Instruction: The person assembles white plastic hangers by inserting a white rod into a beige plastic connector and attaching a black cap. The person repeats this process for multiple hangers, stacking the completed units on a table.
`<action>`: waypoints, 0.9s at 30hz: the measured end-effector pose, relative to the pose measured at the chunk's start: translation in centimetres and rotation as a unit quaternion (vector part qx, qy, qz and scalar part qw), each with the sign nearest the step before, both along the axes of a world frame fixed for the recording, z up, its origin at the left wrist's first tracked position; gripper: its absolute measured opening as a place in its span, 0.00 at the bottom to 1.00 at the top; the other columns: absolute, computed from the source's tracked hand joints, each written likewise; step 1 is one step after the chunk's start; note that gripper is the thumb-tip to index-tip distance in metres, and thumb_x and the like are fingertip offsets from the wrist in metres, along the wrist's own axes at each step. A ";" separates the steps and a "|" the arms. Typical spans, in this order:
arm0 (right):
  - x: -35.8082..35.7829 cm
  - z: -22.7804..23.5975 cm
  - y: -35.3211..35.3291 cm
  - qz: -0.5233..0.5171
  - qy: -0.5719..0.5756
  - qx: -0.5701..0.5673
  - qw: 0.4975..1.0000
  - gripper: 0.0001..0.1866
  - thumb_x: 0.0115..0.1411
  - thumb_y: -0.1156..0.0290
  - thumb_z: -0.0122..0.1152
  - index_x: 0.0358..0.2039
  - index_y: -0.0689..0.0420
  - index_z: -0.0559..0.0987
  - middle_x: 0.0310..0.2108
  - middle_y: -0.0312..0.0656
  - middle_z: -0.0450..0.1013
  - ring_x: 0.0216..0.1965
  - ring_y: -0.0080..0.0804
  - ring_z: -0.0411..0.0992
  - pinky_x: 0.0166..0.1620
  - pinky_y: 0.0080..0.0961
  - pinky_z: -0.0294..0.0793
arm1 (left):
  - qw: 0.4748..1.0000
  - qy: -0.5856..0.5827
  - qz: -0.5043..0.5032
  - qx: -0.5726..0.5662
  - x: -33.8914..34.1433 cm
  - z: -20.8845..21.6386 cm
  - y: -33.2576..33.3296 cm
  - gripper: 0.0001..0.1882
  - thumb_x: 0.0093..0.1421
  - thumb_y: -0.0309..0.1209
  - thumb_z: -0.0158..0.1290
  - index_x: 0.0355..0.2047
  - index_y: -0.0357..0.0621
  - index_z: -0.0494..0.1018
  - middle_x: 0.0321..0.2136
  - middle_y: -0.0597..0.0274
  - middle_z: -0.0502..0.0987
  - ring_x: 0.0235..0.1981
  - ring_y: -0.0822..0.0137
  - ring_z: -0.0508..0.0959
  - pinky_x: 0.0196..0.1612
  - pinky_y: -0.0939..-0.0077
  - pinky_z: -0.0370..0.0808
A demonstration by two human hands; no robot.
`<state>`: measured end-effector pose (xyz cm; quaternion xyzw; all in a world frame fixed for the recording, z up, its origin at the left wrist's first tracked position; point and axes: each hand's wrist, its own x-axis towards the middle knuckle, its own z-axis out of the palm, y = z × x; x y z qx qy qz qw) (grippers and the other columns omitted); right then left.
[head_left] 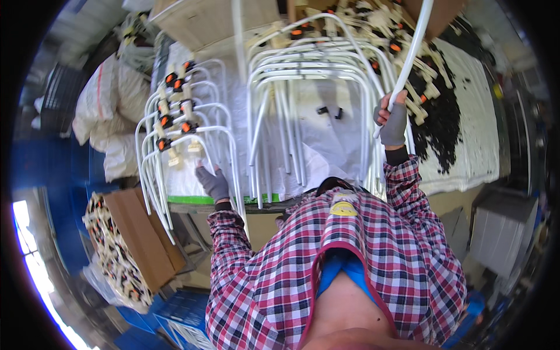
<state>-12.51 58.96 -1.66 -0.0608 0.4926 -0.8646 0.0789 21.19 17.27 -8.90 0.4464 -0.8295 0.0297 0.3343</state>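
Observation:
My right hand, in a grey fingerless glove, is closed around a white tube that rises past the top edge. My left hand, gloved alike, has its fingers apart beside the bent white tube frames on the left; whether it touches one is unclear. Cream plastic fittings with black and orange parts sit on these frames. In the middle, more U-shaped white frames stand nested in a row. Above them, a blurred white tube runs upright; its ends are out of sight.
Loose cream fittings and a heap of small black parts cover the table's right side. Two black pieces lie mid-table on white sheeting. A cardboard box of fittings stands lower left, near white sacks and a blue crate.

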 end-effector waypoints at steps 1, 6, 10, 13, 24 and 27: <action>0.2 0.2 1.6 0.052 0.011 -0.031 0.998 0.34 0.66 0.32 0.38 0.22 0.51 0.67 0.14 0.27 0.55 0.14 0.15 0.52 0.18 0.14 0.49 | 1.000 0.008 0.004 -0.028 -2.0 1.9 0.4 0.34 0.62 0.36 0.55 0.65 0.37 0.57 0.61 0.42 0.64 0.62 0.43 0.65 0.63 0.58 0.64; 1.4 -1.6 11.6 0.088 0.048 -0.022 0.995 0.37 0.65 0.30 0.35 0.21 0.53 0.67 0.14 0.27 0.55 0.15 0.14 0.51 0.19 0.15 0.49 | 0.895 0.164 -0.191 -0.367 -11.3 18.8 7.0 0.33 0.66 0.42 0.54 0.62 0.30 0.60 0.58 0.42 0.66 0.58 0.43 0.68 0.62 0.53 0.66; 4.2 -4.2 18.4 0.139 0.042 0.062 0.987 0.40 0.63 0.27 0.34 0.17 0.52 0.67 0.11 0.28 0.56 0.12 0.15 0.52 0.16 0.16 0.48 | 0.776 0.206 -0.351 -0.481 -17.1 28.4 14.6 0.29 0.67 0.41 0.53 0.58 0.28 0.64 0.52 0.41 0.71 0.52 0.42 0.73 0.56 0.53 0.71; 6.2 -6.2 22.5 0.128 0.061 0.124 0.982 0.40 0.62 0.26 0.37 0.16 0.53 0.68 0.10 0.29 0.56 0.11 0.15 0.52 0.16 0.17 0.48 | 0.777 0.006 -0.567 -0.272 -22.5 28.9 18.5 0.23 0.70 0.36 0.49 0.57 0.29 0.67 0.48 0.46 0.76 0.49 0.53 0.77 0.52 0.63 0.73; 1.6 -12.4 22.1 0.011 0.020 0.285 0.958 0.38 0.65 0.32 0.42 0.24 0.57 0.80 0.10 0.25 0.58 0.12 0.17 0.56 0.18 0.19 0.55 | 0.775 -0.161 -0.587 0.170 -31.0 21.8 17.6 0.15 0.68 0.39 0.50 0.41 0.38 0.74 0.20 0.65 0.73 0.22 0.76 0.71 0.28 0.78 0.68; -3.1 -13.3 19.5 -0.137 0.102 0.328 0.929 0.24 0.63 0.47 0.58 0.34 0.59 0.83 0.18 0.31 0.69 0.23 0.21 0.69 0.30 0.22 0.70 | 0.788 -0.119 -0.577 0.179 -30.6 21.1 14.8 0.11 0.68 0.34 0.48 0.37 0.39 0.74 0.19 0.67 0.71 0.19 0.78 0.67 0.24 0.80 0.64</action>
